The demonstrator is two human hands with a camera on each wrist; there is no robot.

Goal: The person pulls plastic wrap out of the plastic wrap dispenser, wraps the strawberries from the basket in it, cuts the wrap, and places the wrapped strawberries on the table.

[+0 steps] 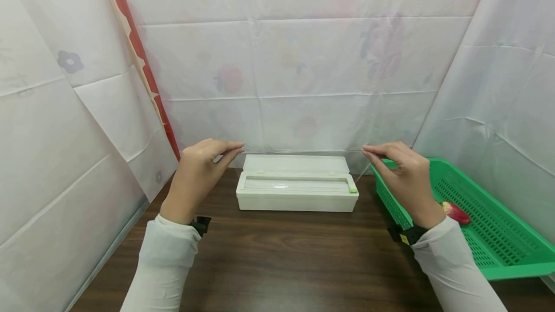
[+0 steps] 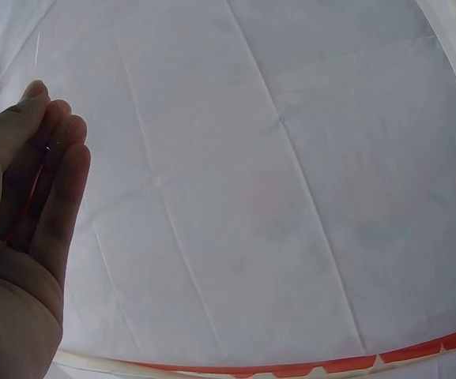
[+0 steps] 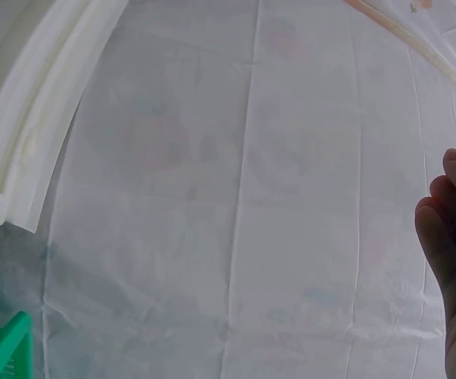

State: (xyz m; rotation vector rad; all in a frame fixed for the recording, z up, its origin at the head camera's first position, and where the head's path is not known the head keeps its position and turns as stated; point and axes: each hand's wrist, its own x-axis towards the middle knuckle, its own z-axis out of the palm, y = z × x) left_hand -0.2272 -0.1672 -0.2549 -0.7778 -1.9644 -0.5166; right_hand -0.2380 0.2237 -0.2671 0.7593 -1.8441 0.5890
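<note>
A long white plastic wrap dispenser [image 1: 297, 201] stands on the table, its lid [image 1: 297, 163] raised at the back. A green slide cutter [image 1: 353, 190] sits at its right end. From it rises a sheet of clear plastic wrap [image 1: 362, 174], visible only as faint edges. Above and left of the box, my left hand [image 1: 195, 172] pinches one corner between thumb and fingertips. Opposite, my right hand [image 1: 405, 175] pinches the other corner, close above the basket. In the right wrist view the dispenser [image 3: 42, 103] shows at upper left.
A green plastic basket [image 1: 518, 273] stands at the right, with a red fruit or vegetable [image 1: 455, 213] with a yellowish end inside. Pale patterned sheeting [image 1: 303, 61] encloses the brown wooden table [image 1: 277, 264] at the back and sides.
</note>
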